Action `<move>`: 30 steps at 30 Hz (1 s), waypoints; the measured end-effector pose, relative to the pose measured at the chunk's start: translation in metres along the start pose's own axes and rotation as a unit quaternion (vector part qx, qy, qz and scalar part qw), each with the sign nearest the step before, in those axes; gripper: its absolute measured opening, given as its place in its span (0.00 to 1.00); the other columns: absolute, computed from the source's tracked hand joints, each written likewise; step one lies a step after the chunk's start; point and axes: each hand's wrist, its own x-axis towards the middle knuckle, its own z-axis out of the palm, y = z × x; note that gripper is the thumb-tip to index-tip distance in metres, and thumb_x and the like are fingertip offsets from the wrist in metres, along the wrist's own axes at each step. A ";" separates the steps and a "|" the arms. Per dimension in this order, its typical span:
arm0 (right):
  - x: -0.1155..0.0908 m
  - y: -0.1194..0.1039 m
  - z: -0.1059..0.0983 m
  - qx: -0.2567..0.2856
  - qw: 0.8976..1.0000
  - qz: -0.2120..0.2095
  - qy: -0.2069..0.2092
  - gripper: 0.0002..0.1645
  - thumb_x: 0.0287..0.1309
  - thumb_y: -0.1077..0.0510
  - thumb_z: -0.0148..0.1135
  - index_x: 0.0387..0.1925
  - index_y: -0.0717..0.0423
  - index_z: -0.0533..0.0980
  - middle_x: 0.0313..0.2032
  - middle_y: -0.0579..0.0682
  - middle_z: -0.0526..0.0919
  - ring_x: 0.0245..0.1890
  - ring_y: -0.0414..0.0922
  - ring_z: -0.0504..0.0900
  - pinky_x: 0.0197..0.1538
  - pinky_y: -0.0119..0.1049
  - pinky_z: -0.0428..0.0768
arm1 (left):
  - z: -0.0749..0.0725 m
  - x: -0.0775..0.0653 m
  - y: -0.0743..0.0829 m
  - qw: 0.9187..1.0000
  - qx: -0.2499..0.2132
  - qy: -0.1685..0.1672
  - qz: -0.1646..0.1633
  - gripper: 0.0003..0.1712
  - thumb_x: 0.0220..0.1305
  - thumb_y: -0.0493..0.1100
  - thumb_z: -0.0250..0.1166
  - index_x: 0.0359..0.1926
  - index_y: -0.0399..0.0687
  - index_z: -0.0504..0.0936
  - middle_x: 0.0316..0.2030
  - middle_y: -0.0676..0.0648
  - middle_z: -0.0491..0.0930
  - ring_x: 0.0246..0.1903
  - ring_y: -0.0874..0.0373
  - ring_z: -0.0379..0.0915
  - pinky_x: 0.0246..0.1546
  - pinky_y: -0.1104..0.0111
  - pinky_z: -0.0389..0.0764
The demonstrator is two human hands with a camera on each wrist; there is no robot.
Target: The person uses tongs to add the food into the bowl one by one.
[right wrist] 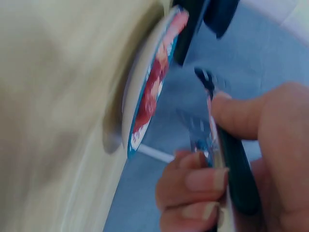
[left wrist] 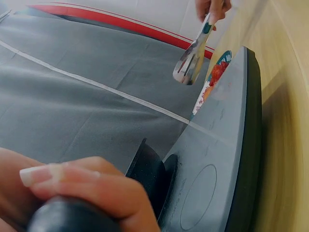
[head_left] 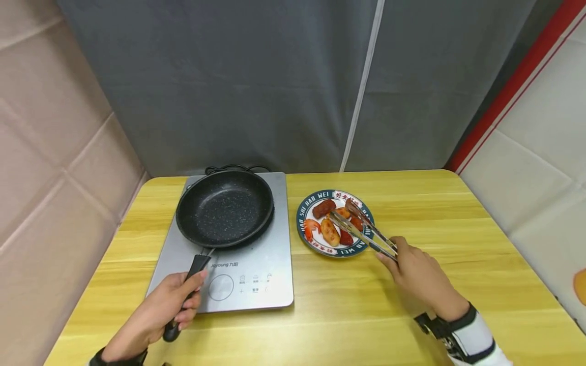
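My left hand (head_left: 169, 301) grips the black handle (head_left: 199, 265) of a speckled black frying pan (head_left: 224, 209). The pan sits on a silver induction cooker (head_left: 256, 259), with bare inside. In my right hand (head_left: 418, 274) I hold metal food tongs (head_left: 359, 234), thumb on one arm and fingers on the other. The tongs' ends are spread and hang over a round plate (head_left: 301, 216) with a dark teal patterned rim. On the plate lie a curled shrimp (head_left: 311, 227), a brown sausage-like piece (head_left: 324, 207), a browned yellow piece (head_left: 330, 233) and several reddish pieces.
A yellow wood-grain table (head_left: 357, 315) bears everything. Grey cloth (head_left: 256, 91) hangs behind it, with pale panels on both sides. A black cord (head_left: 238, 166) lies behind the cooker. An orange object (head_left: 580, 285) shows at the right edge.
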 end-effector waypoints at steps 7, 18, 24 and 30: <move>0.032 0.014 0.003 -0.034 0.997 -0.054 0.037 0.27 0.62 0.41 0.53 0.48 0.59 0.69 0.27 0.52 0.77 0.19 0.45 0.72 0.16 0.40 0.69 | 0.004 0.000 -0.001 1.000 0.017 0.019 0.000 0.24 0.69 0.56 0.49 0.25 0.43 0.60 0.14 0.55 0.58 0.09 0.64 0.52 0.10 0.74 0.61; 0.072 0.022 -0.007 -0.115 0.989 -0.095 0.005 0.28 0.56 0.40 0.59 0.47 0.57 0.74 0.34 0.55 0.81 0.24 0.47 0.76 0.18 0.43 0.74 | 0.001 -0.003 0.000 1.000 0.013 0.027 0.003 0.23 0.69 0.55 0.49 0.26 0.43 0.60 0.14 0.55 0.58 0.09 0.64 0.51 0.10 0.74 0.60; 0.088 0.025 -0.006 -0.117 0.986 -0.116 -0.009 0.30 0.55 0.39 0.60 0.50 0.55 0.74 0.38 0.57 0.82 0.32 0.52 0.80 0.25 0.49 0.78 | 0.002 -0.002 0.000 1.000 0.005 0.026 0.003 0.22 0.70 0.54 0.49 0.26 0.44 0.59 0.14 0.55 0.58 0.09 0.64 0.51 0.10 0.74 0.60; 0.099 0.030 -0.006 -0.116 0.987 -0.106 -0.027 0.30 0.56 0.38 0.57 0.54 0.52 0.73 0.39 0.58 0.81 0.35 0.54 0.79 0.30 0.54 0.79 | 0.003 -0.002 -0.001 1.000 -0.002 0.025 0.003 0.22 0.69 0.54 0.49 0.24 0.45 0.59 0.14 0.55 0.58 0.09 0.64 0.51 0.09 0.74 0.60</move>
